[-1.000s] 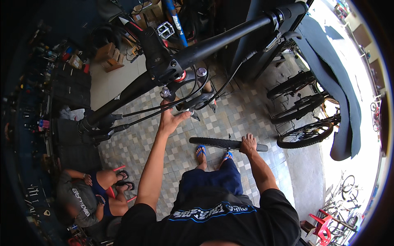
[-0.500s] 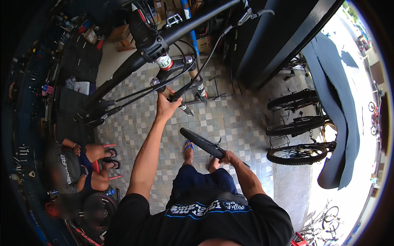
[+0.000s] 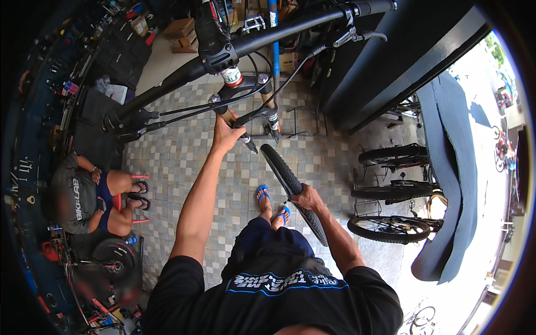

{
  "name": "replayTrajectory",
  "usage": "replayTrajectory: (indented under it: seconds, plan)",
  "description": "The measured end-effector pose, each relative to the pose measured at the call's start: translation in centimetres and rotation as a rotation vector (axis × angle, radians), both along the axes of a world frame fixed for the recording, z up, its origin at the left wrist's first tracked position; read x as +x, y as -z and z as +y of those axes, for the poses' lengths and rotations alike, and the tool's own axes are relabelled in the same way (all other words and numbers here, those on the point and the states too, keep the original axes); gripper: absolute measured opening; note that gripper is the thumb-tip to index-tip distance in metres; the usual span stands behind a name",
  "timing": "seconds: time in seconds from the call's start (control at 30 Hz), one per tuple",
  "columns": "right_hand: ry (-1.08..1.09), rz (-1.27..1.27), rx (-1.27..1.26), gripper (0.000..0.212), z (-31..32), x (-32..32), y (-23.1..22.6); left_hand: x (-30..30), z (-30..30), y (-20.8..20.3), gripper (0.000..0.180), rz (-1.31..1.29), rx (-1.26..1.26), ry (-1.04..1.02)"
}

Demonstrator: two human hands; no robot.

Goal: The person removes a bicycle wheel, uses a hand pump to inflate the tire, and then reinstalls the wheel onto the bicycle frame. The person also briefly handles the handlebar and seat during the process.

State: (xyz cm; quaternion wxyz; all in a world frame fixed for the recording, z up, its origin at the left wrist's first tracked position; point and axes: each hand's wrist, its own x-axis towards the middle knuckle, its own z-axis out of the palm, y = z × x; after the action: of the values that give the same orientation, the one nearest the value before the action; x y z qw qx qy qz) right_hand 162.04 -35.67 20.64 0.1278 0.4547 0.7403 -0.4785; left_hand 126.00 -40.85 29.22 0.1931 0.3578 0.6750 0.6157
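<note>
The wheel (image 3: 279, 170), slanted toward the fork (image 3: 241, 91) (clasped by the left hand (image 3: 226, 135)), is gripped by the curled right hand (image 3: 307, 197).

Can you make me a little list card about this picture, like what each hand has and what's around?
Left hand: fingers wrapped around one leg of the bike fork
Right hand: gripping the wheel by its tyre
Wheel: black knobbly tyre, tilted, not fitted in the fork
Above the fork: black handlebar with cables
Floor: grey and beige checkered tiles
Feet: blue flip-flops
On the left: a seated person in a grey top
On the right: parked bikes under a dark cover
</note>
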Motion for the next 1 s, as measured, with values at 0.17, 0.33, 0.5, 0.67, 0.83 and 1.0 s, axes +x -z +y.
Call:
replayTrajectory:
  seconds: [0.17, 0.33, 0.5, 0.67, 0.83, 1.0]
  plan:
    - [0.034, 0.06, 0.092, 0.064, 0.3, -4.4, -0.8, 0.5, 0.4, -0.4, 0.056, 0.007, -0.032, 0.006]
    - [0.077, 0.164, 0.055, 0.06, 1.4, -8.9, -4.9, 0.6, -0.2, -0.8, 0.054, -0.039, -0.123, -0.003]
    - [0.132, 0.203, 0.111, 0.056, 1.8, -12.0, -6.9, 0.9, -0.1, -1.2, 0.048, -0.036, -0.171, -0.012]
    - [0.145, 0.319, 0.189, 0.053, 1.6, -14.0, -8.8, 0.3, 0.0, -0.1, 0.051, 0.02, -0.172, -0.02]
    - [0.206, 0.33, 0.186, 0.057, 0.6, -14.3, -9.5, 0.6, 0.0, 0.5, 0.057, 0.105, -0.129, -0.058]
    - [0.209, 0.293, 0.17, 0.061, 0.0, -14.2, -10.2, 0.1, 0.2, 0.5, 0.058, 0.08, -0.139, -0.018]
